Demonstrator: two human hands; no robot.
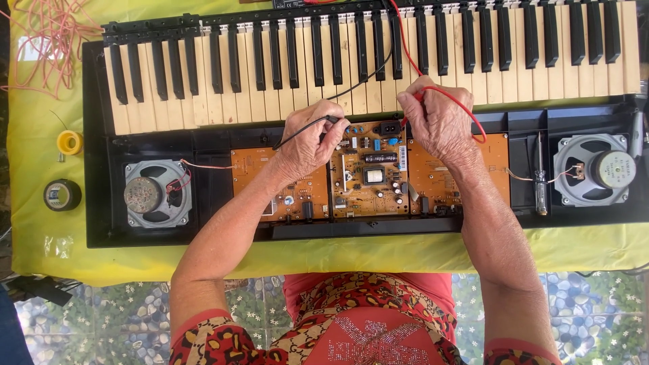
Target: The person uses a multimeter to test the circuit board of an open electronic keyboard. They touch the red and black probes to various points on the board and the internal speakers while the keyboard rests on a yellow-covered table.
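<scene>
An opened electronic keyboard (94, 223) lies on a yellow-green cloth, its keys (514, 74) at the far side and brown circuit boards (368, 169) exposed in the middle. My left hand (307, 142) grips a black test probe (332, 119) whose black lead runs up over the keys. My right hand (436, 118) grips a red test probe (412, 108) with a red lead looping around it. Both probe tips point at the upper edge of the centre board.
Round speakers sit at the left (157, 194) and right (595, 169) ends of the case. A screwdriver (540, 182) lies inside near the right speaker. A yellow spool (69, 142), a black tape roll (62, 195) and tangled pink wire (47, 40) lie at the left.
</scene>
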